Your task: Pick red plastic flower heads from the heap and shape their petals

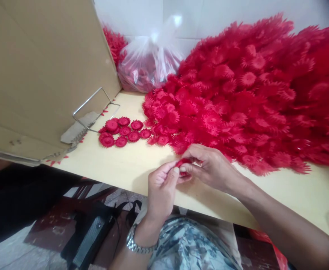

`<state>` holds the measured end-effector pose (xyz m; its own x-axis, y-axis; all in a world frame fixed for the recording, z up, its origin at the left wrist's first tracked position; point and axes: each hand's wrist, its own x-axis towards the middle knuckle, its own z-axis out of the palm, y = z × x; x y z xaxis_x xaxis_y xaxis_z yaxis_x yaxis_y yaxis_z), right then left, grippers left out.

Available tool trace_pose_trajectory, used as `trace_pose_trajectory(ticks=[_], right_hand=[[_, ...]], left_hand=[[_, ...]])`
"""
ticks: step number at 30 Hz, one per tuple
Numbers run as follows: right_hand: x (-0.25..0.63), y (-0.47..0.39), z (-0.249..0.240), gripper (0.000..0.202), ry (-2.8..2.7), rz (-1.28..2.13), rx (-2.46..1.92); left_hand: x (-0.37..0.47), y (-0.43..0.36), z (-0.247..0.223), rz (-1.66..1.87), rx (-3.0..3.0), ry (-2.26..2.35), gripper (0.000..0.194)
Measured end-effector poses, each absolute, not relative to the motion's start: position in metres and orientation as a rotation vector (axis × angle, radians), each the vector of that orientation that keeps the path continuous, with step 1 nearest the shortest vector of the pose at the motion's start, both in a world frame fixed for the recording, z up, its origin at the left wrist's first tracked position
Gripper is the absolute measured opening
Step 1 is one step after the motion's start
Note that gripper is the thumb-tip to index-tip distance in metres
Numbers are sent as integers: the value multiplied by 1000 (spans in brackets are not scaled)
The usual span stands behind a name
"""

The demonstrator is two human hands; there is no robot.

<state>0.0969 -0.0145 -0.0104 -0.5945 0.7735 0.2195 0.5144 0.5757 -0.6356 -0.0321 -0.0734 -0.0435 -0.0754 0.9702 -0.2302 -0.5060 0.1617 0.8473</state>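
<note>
Near the table's front edge, a small red flower piece [183, 162] is pinched between both hands, largely covered by the fingers. My left hand [163, 183], with a metal watch on its wrist, grips it from the left. From the right, my right hand [206, 165] holds the same piece with thumb and fingers. A small group of round red rosettes [125, 131] lies on the table to the left, beyond my hands. The large heap of red toothed flower pieces [226, 97] spreads behind and to the right of them.
A tall cardboard box [46, 67] stands at the left, with a bent metal wire frame [87, 103] beside it. A tied clear plastic bag [149, 65] sits at the back of the pale table [113, 165]. A person's dark clothing [20, 195] shows at lower left.
</note>
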Motion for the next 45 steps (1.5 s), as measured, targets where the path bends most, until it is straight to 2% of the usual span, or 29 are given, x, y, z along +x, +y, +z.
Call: trace_pose_trajectory(ticks=[6,12,16,19,21,23,25,27,30,32,35,39,45], right_hand=[[100,-15,-15,17,-2346,589,-1001],[99,-20,-22,20,-2390,96,-1084],[103,-5,-11,23,-2334,-287,-1124],[114,18,10,27,-2202,-582,-1338],[124,32,23,28,-2172,-652,-1552],[131,38,30,30,-2178,-627,-1683],[132,34,28,30,-2208,-512,-1590],[125,20,18,25,-2268,-274,-1315],[108,-5,0,16,-2383,256,-1006],[99,-16,-8,9,-2374,542,-996],[96,-20,-12,7,-2279,777,-1030],[98,-18,-10,12,-2282,775,-1048],[96,-22,-18,22,-2381,301,-1042]], left_hand=[[-31,-74,-49,1375,659,1044,19],[-32,-74,-47,1402,637,1067,19],[-34,-75,-41,1420,606,1083,17],[-37,-74,-39,1445,600,1115,17],[-40,-72,-39,1426,602,1129,17],[-41,-71,-40,1403,605,1131,16],[-41,-70,-41,1398,603,1126,16],[-39,-69,-42,1401,606,1107,16],[-35,-70,-41,1387,624,1069,17],[-32,-71,-40,1355,617,1036,18],[-30,-73,-40,1337,597,1001,18],[-31,-74,-43,1363,620,1030,16],[-31,-76,-46,1376,684,1080,18]])
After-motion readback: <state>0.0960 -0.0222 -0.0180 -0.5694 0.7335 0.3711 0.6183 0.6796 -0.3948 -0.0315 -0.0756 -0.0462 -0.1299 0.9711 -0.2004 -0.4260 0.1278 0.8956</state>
